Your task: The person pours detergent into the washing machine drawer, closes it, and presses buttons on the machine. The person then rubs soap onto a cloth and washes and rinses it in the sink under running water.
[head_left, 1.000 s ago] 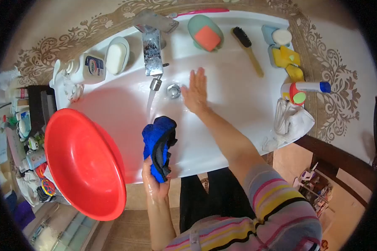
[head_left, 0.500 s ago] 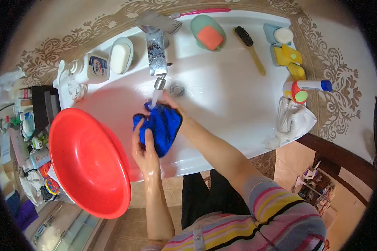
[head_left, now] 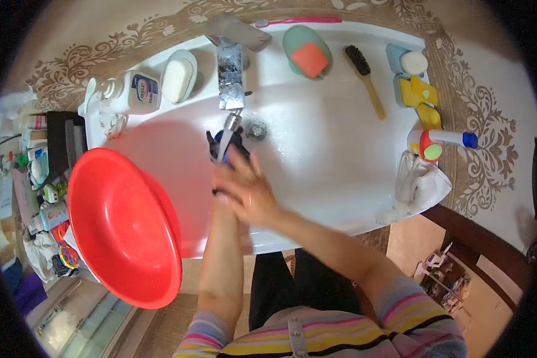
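A blue and black cloth (head_left: 240,143) is bunched under the faucet (head_left: 231,83), in the running water. My left hand (head_left: 219,174) is mostly hidden beneath my right hand, at the near end of the cloth; its fingers do not show clearly. My right hand (head_left: 249,190) lies across it with fingers spread, over the cloth's near edge. Most of the cloth's near part is covered by the hands. Both are above the white sink (head_left: 322,173), left of the drain (head_left: 256,130).
A red basin (head_left: 125,227) leans at the sink's left edge. Along the back stand a soap bottle (head_left: 138,92), a soap dish (head_left: 179,77), a green dish with an orange sponge (head_left: 309,59) and a brush (head_left: 367,83). Yellow sponges (head_left: 417,92) and a white cloth (head_left: 420,185) lie right.
The cloth has gone from my left hand near the sink's front edge to the water stream, bunched up. My right hand has come from beside the drain onto my left hand.
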